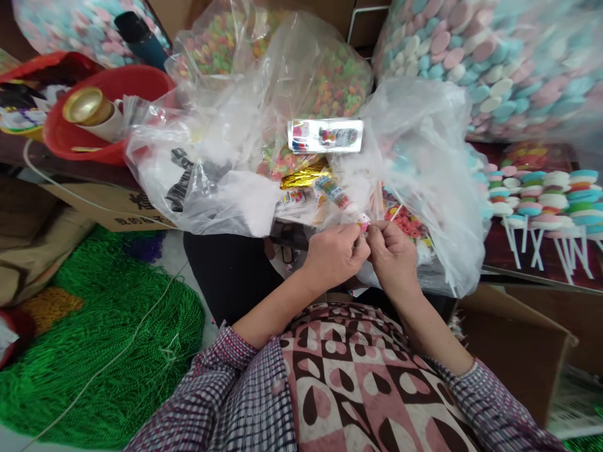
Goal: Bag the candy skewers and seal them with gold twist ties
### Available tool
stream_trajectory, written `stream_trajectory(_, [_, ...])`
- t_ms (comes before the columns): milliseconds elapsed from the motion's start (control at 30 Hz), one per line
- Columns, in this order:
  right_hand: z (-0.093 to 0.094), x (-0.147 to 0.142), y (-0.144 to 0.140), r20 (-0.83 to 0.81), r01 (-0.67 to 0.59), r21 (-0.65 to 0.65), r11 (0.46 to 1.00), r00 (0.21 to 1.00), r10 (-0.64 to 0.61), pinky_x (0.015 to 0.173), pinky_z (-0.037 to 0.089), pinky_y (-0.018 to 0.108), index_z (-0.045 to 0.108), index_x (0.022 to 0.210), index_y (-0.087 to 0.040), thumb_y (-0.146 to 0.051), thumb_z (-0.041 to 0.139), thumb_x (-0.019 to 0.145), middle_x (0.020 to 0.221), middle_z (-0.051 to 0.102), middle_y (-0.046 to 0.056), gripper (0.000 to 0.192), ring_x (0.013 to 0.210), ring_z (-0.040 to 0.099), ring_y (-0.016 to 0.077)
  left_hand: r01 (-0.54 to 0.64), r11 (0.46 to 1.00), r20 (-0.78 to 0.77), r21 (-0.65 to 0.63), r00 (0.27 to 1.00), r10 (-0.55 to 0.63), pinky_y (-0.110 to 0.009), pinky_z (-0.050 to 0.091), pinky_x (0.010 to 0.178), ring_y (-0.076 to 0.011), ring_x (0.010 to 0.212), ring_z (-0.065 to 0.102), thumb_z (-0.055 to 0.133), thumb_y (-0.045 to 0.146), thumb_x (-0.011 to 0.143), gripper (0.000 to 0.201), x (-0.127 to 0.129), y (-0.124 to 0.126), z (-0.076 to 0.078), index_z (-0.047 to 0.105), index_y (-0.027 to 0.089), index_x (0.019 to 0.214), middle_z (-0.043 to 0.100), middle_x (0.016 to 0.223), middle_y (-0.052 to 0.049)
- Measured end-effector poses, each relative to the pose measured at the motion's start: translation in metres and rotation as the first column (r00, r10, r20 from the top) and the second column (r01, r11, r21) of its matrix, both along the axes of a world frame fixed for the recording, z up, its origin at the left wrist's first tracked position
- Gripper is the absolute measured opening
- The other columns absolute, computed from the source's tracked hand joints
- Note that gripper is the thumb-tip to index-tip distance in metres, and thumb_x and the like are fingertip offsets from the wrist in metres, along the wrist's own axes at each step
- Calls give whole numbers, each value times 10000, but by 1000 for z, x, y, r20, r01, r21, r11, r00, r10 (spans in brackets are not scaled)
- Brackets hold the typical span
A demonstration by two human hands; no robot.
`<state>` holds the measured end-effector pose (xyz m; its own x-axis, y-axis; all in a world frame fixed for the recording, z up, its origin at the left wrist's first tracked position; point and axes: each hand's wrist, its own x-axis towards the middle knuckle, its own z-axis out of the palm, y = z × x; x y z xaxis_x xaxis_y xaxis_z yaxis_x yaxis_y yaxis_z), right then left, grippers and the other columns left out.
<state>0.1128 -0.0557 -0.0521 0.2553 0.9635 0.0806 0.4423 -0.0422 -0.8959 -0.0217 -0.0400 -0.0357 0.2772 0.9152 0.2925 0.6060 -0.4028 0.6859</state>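
Note:
My left hand (336, 254) and my right hand (393, 257) meet fingertip to fingertip at the near end of a candy in a clear printed wrapper (340, 196). Both are closed in a pinch there; the pinched end is mostly hidden by the fingers. The wrapped candy slants away from me, its far end against the pile. Just beyond it lie gold twist ties (306, 174) and a silvery stack of printed wrappers (326, 135). Close to my right fingers are red gummy rings (406, 221) in a plastic bag (436, 163).
Marshmallow sticks (541, 194) stand in rows at the right. A red basin (108, 81) holds cups at the left. Behind are bags of gummies (339, 78) and a big bag of marshmallows (494, 56). Green cord (117, 333) covers the floor left; an open cardboard box (513, 339) sits right.

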Motion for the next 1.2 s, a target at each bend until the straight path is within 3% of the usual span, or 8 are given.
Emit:
stream_trajectory(100, [1, 2, -3, -16, -47, 32, 998, 999, 48, 552, 407, 270, 616, 875, -219, -391, 491, 940, 591, 565, -37, 222, 540, 523, 133, 5, 965, 359, -261, 929, 92, -272, 403, 643, -117, 621, 507, 496, 332, 934, 266, -7, 5, 3, 529, 201, 705, 543, 636, 19])
stream_trajectory(200, [2, 0, -6, -100, -69, 53, 996, 992, 74, 514, 400, 261, 604, 937, -220, -426, 477, 971, 583, 541, -48, 245, 499, 492, 121, 35, 886, 631, -462, 715, 300, -283, 471, 744, -139, 797, 599, 535, 470, 940, 274, -9, 14, 3, 594, 209, 885, 626, 816, -5])
stream_trajectory(400, [5, -10, -12, -277, -196, 14, 980, 941, 192, 480, 384, 250, 571, 868, -225, -521, 503, 970, 567, 524, -55, 320, 468, 457, 104, 434, 763, 846, -479, 459, 271, -275, 493, 704, -136, 760, 603, 707, 538, 805, 360, 4, 16, -4, 703, 199, 926, 674, 853, -20])
stream_trajectory(567, [6, -12, -12, -336, -209, -49, 977, 924, 181, 458, 361, 250, 561, 862, -231, -524, 489, 976, 533, 518, -64, 323, 433, 446, 108, 172, 863, 664, -475, 714, 223, -280, 456, 735, -123, 707, 548, 642, 487, 858, 330, -2, 15, -9, 647, 185, 726, 617, 721, -2])
stream_trajectory(767, [3, -3, -4, 171, -115, 56, 992, 980, 104, 605, 454, 316, 640, 1126, -226, -484, 478, 963, 591, 606, -4, 346, 549, 588, 193, -79, 970, 279, -230, 950, 143, -294, 406, 705, -142, 700, 488, 552, 409, 927, 361, -9, 17, -6, 454, 208, 644, 525, 674, 0])
stream_trajectory(933, [-4, -7, 0, 209, -107, 119, 987, 975, 80, 659, 490, 340, 660, 1132, -229, -468, 421, 974, 697, 677, 49, 373, 639, 642, 221, 53, 941, 309, -335, 949, 57, -285, 381, 641, -131, 639, 469, 517, 506, 932, 409, 0, 14, -7, 438, 213, 657, 500, 622, 17])
stream_trajectory(1033, [-5, -10, -1, 82, -77, 107, 991, 994, 68, 636, 490, 345, 639, 1113, -238, -462, 424, 980, 678, 649, 25, 337, 611, 618, 210, 229, 850, 481, -474, 876, 33, -278, 388, 599, -119, 588, 478, 476, 659, 899, 503, 0, 12, -10, 477, 205, 682, 519, 605, 21])
stream_trajectory(1200, [-1, -10, -6, -7, -72, 101, 992, 997, 74, 593, 460, 338, 597, 1097, -242, -445, 435, 989, 608, 573, -20, 281, 539, 560, 186, 278, 792, 672, -543, 709, 212, -258, 418, 595, -112, 647, 520, 554, 681, 853, 492, -7, 15, -8, 560, 194, 781, 584, 720, 1])
